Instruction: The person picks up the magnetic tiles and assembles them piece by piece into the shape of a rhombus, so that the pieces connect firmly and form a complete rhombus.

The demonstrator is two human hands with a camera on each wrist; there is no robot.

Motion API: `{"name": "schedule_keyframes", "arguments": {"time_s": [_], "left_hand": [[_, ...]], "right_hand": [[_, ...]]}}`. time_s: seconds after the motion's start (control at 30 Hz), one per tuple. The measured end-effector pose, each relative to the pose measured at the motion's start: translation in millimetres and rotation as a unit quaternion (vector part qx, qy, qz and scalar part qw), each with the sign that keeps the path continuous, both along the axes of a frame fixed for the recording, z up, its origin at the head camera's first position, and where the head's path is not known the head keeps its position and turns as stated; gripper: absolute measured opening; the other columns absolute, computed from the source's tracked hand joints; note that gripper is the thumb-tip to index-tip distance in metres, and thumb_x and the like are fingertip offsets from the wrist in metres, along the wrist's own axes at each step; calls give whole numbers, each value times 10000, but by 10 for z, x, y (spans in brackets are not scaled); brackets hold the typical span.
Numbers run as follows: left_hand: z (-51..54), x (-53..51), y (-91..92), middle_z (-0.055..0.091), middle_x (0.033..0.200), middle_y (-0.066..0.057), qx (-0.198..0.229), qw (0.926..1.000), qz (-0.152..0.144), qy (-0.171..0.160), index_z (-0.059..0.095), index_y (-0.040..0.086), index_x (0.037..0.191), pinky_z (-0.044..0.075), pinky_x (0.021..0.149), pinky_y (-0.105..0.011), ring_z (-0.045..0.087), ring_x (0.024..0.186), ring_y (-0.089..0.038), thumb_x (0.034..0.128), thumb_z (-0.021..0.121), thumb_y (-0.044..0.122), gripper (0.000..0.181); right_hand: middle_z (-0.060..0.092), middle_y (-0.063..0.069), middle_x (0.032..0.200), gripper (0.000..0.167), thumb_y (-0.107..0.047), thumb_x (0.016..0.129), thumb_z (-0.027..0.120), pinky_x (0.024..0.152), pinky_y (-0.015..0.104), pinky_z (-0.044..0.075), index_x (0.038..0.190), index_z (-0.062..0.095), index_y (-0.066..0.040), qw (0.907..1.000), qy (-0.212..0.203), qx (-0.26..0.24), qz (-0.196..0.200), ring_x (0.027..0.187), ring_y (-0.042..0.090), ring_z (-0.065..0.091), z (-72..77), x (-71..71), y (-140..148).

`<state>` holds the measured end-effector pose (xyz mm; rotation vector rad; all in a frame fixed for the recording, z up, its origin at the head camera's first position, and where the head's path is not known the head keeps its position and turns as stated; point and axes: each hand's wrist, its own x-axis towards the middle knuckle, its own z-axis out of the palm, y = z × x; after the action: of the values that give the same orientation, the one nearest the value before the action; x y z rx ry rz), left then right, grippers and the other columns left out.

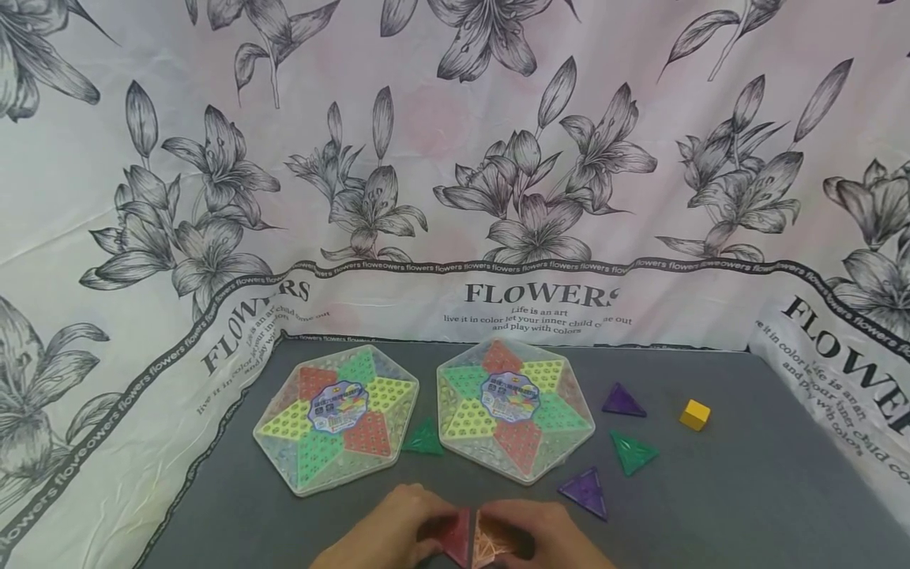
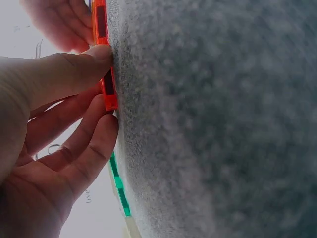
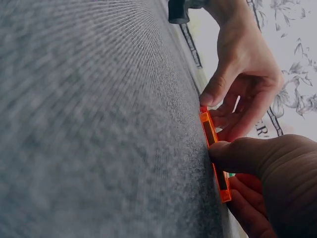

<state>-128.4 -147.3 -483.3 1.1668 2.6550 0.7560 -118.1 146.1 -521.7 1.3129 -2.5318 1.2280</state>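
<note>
Low in the head view, my left hand (image 1: 398,525) pinches a red triangular tile (image 1: 457,539) of see-through plastic. Just to its right, my right hand (image 1: 550,533) holds an orange triangular tile (image 1: 487,544) between thumb and fingers. The two tiles lie side by side at the grey tabletop, straight edges facing; I cannot tell whether they touch. In the left wrist view the thumb presses the rim of the red tile (image 2: 110,91). The right wrist view has the thumb on the rim of the orange tile (image 3: 222,181). Fingers hide part of both.
Two hexagonal boxes with star patterns, left (image 1: 284,431) and right (image 1: 455,466), stand beyond the hands. A green triangle (image 1: 424,439) lies between them. Rightward are purple triangles (image 1: 623,401) (image 1: 587,493), another green triangle (image 1: 633,453) and a yellow cube (image 1: 694,415). Flowered cloth (image 1: 398,308) hangs behind.
</note>
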Motion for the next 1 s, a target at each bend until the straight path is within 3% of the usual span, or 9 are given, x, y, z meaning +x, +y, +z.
{"name": "schedule_keyframes", "arguments": {"time_s": [0.2,0.5,0.77,0.87,1.0], "left_hand": [[-5,11,4,785,1059,194,124,9996,-143,197,821,238,1184,509,838,-199,628,961,55,894,888,117,321],[-23,19,2,788,1044,148,428,9988,-179,163,828,208,1164,530,827,-167,643,961,49,925,872,113,261],[-22,32,-42,802,1127,75,813,9959,-365,130,835,167,1162,582,917,-202,707,1081,3,958,857,136,207],[-23,32,-44,796,1132,89,1030,9940,-369,-48,830,181,1170,583,916,-192,700,1075,20,970,857,177,202],[-25,16,-20,796,1142,80,1365,9897,-400,-154,819,185,1170,588,933,-206,708,1080,8,968,860,200,207]], "right_hand": [[783,17,1316,507,-129,924,882,926,278,622,1402,714,-154,9999,-33,112,-9,1184,65,718,8,-8,-20],[782,31,1322,492,-129,942,870,929,284,626,1407,710,-148,9999,50,116,32,1196,95,728,10,-7,-21],[768,29,1356,457,-189,1001,819,947,278,621,1440,694,-160,9988,-414,215,176,1229,100,717,24,-17,2],[761,21,1371,452,-207,1022,796,952,269,617,1458,684,-169,9974,-647,175,282,1232,88,711,36,-25,7],[760,22,1377,449,-202,1030,784,968,275,615,1465,680,-170,9969,-665,179,369,1244,98,713,49,-28,7]]}}
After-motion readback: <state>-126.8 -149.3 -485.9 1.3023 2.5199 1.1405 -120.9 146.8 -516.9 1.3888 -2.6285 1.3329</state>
